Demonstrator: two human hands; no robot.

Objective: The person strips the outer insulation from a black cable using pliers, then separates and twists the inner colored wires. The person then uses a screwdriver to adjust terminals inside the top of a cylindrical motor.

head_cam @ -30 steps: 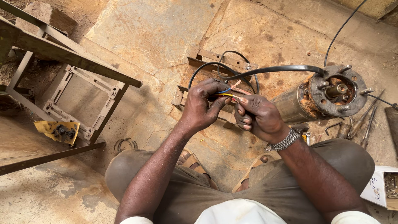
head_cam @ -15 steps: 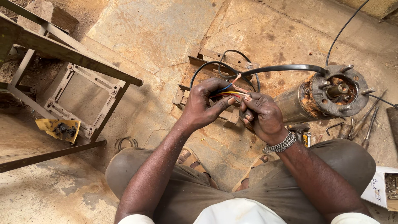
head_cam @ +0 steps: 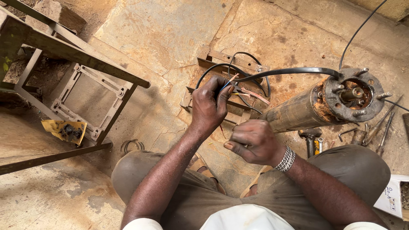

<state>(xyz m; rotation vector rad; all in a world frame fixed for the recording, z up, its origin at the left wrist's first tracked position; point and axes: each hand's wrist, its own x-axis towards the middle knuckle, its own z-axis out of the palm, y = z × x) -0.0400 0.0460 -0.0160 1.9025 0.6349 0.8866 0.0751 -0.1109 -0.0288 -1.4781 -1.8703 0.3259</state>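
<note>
My left hand grips the end of a flat black cable, with thin coloured wires fanning out past its fingers. That cable arcs to the right into the rusty flanged end of a cylindrical pump motor lying on the stone floor. My right hand is drawn back towards my lap, fingers curled; whether anything is pinched in it I cannot see. A metal bracelet sits on that wrist. Both hands hover above my knees.
A rusty angle-iron frame stands at the left with a yellow scrap under it. A small metal bracket and looped black wire lie behind my hands. Hand tools lie right of the motor; a white box is at the right edge.
My right hand has pulled away from the wire ends towards my body. My left hand keeps its hold on the cable, and the coloured wires now stand bare beyond it.
</note>
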